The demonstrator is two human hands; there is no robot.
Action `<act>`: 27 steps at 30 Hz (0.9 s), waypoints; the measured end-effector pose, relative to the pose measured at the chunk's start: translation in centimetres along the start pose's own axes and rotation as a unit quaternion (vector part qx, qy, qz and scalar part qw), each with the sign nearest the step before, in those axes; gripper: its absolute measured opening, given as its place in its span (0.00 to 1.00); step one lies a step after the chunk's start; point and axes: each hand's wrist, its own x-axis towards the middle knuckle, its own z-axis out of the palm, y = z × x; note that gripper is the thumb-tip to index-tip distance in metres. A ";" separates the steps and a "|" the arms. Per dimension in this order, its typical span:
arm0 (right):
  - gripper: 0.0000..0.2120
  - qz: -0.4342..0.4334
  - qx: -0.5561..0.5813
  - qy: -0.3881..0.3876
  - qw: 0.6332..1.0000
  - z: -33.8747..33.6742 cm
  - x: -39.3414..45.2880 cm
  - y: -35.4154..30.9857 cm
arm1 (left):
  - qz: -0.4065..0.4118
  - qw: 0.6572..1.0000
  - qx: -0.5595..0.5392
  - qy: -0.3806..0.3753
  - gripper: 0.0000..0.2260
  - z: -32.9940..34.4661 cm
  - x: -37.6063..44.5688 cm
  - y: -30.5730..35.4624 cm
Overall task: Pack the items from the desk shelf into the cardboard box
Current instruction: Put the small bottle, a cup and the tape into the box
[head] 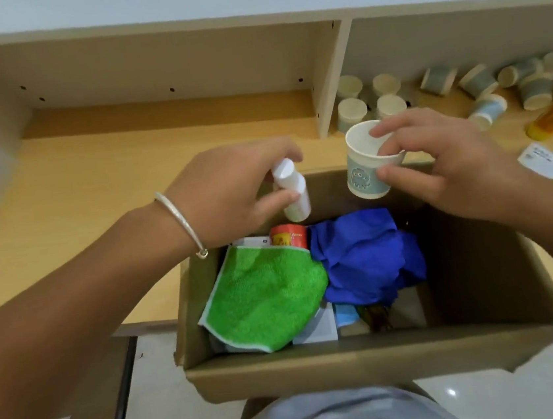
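Bare forearms, no sleeves visible; thin silver bangle (180,220) on left wrist; pale grey-blue garment (343,418) at bottom.

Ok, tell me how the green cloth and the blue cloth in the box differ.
The green cloth lies fairly flat and spread out, while the blue cloth is crumpled into a bunch. The green cloth has a pale edging along its border; the blue cloth shows none. The green cloth sits on the left side of the cardboard box, the blue cloth nearer the middle. Both rest inside the box on top of other items.
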 end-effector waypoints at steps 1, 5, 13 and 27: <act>0.03 -0.004 0.005 -0.011 1.000 0.5 -0.6 -0.2 | -0.006 1.000 0.000 -0.014 0.17 0.6 -0.5 -0.3; 0.07 0.019 0.005 -0.072 0.997 3.1 -2.4 0.1 | -0.043 0.997 0.012 -0.066 0.16 3.3 -2.1 -1.7; 0.05 0.011 0.010 -0.109 0.994 8.5 -3.2 1.8 | -0.160 0.975 0.122 -0.098 0.11 7.0 -3.1 -2.4; 0.24 -0.027 -0.010 -0.113 0.993 9.2 -2.3 1.7 | -0.171 0.978 0.105 -0.063 0.12 7.5 -2.9 -2.1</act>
